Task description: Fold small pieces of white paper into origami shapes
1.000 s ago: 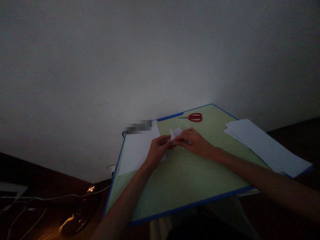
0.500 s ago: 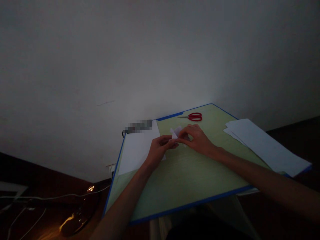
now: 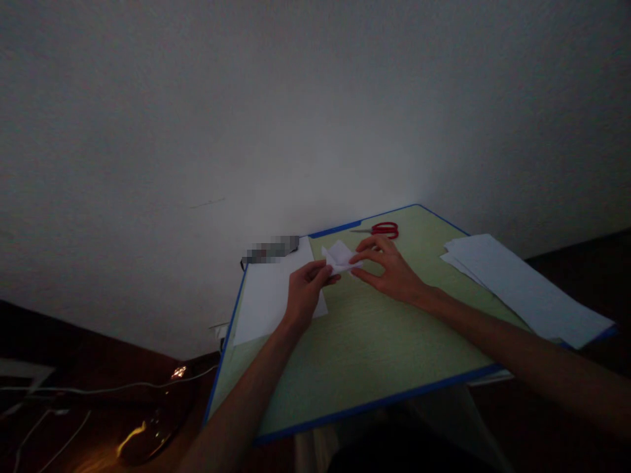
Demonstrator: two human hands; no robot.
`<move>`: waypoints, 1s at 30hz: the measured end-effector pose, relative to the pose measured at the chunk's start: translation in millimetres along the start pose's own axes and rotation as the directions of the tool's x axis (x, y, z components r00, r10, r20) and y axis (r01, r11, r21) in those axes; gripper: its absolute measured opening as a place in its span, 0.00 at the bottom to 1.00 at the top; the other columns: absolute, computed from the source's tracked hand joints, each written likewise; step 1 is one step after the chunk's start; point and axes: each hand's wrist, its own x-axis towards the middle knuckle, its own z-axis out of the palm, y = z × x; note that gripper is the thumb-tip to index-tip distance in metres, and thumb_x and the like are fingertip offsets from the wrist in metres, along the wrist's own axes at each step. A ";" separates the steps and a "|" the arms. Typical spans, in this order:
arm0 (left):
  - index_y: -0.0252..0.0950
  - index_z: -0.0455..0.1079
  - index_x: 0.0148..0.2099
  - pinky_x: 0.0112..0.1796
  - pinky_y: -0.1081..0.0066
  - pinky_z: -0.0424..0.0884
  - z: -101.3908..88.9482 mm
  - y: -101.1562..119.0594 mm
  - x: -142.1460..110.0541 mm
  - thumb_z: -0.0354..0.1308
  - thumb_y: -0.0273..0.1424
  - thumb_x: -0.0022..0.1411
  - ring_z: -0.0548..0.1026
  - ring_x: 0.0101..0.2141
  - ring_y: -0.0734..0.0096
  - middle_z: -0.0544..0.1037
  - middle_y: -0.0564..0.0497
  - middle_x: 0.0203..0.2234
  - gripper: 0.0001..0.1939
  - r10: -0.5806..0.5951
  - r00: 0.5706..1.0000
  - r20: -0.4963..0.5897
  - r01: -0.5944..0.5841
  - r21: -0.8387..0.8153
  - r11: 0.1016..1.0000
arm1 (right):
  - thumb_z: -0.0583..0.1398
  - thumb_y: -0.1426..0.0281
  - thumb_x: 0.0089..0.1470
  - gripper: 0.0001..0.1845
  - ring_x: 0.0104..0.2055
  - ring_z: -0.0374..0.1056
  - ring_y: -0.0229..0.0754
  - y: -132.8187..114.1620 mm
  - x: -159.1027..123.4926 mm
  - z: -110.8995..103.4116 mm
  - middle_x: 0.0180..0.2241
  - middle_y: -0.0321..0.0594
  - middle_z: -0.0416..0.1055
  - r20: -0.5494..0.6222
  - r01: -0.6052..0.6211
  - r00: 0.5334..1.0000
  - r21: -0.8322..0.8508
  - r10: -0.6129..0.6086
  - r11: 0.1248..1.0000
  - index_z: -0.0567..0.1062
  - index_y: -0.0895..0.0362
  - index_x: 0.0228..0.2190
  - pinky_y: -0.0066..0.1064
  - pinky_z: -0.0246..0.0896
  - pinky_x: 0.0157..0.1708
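A small piece of folded white paper (image 3: 339, 255) is held up over the green table (image 3: 384, 335), with flaps standing out from it. My left hand (image 3: 308, 286) pinches its left lower corner between thumb and fingers. On the other side, my right hand (image 3: 387, 266) grips the right edge between thumb and forefinger, the other fingers curled above. Red-handled scissors (image 3: 384, 230) lie on the table just beyond my right hand. Under and beside my left hand lies a flat white sheet (image 3: 269, 295).
A stack of white paper (image 3: 527, 289) overhangs the table's right edge. A blurred-out object (image 3: 271, 249) sits at the back left corner. The pale wall (image 3: 315, 118) rises right behind the table. White cables (image 3: 123, 387) run at the lower left.
Both hands have drawn slightly apart, the left one moving a little left. The folded paper has shifted left and now shows more of its opened flaps.
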 end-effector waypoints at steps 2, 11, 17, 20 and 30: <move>0.29 0.77 0.44 0.42 0.60 0.80 0.5 0.8 -0.5 0.72 0.37 0.52 0.83 0.30 0.64 0.84 0.43 0.34 0.20 0.023 1.000 -0.018 -0.023 0.004 1.000 | 0.66 0.66 0.58 0.04 0.48 0.67 0.50 2.0 1.1 0.2 0.43 0.44 0.69 -0.012 -0.025 1.000 0.030 0.025 0.999 0.80 0.51 0.37 0.46 0.65 0.50; 0.29 0.78 0.44 0.40 0.62 0.80 3.8 7.0 -3.6 0.71 0.40 0.55 0.82 0.30 0.64 0.84 0.44 0.32 0.20 0.085 0.996 -0.013 -0.084 0.064 0.994 | 0.64 0.64 0.61 0.05 0.44 0.68 0.46 5.5 0.1 3.4 0.41 0.42 0.67 0.011 -0.062 0.998 0.163 0.061 0.985 0.79 0.52 0.36 0.42 0.69 0.46; 0.30 0.77 0.44 0.41 0.63 0.79 5.5 11.7 -7.0 0.73 0.39 0.51 0.83 0.33 0.64 0.84 0.44 0.35 0.22 0.090 0.996 0.023 -0.091 0.039 0.995 | 0.64 0.65 0.61 0.06 0.44 0.68 0.46 5.5 0.8 1.8 0.40 0.43 0.68 -0.008 -0.058 0.998 0.165 0.061 0.985 0.80 0.52 0.36 0.41 0.69 0.45; 0.31 0.76 0.44 0.42 0.62 0.79 5.3 12.3 -7.4 0.73 0.40 0.52 0.83 0.33 0.64 0.84 0.44 0.37 0.22 0.098 0.995 0.033 -0.099 0.026 0.995 | 0.64 0.65 0.61 0.05 0.44 0.68 0.46 4.5 1.1 1.0 0.40 0.43 0.68 -0.024 -0.045 0.998 0.161 0.050 0.986 0.80 0.53 0.36 0.41 0.69 0.44; 0.35 0.71 0.45 0.41 0.67 0.78 4.7 10.8 -6.5 0.77 0.33 0.44 0.82 0.37 0.65 0.83 0.46 0.41 0.27 0.102 0.993 0.066 -0.104 0.022 0.994 | 0.65 0.64 0.60 0.05 0.41 0.70 0.43 4.8 1.2 1.9 0.40 0.42 0.69 -0.047 0.004 0.999 0.159 0.004 0.987 0.81 0.52 0.37 0.38 0.71 0.41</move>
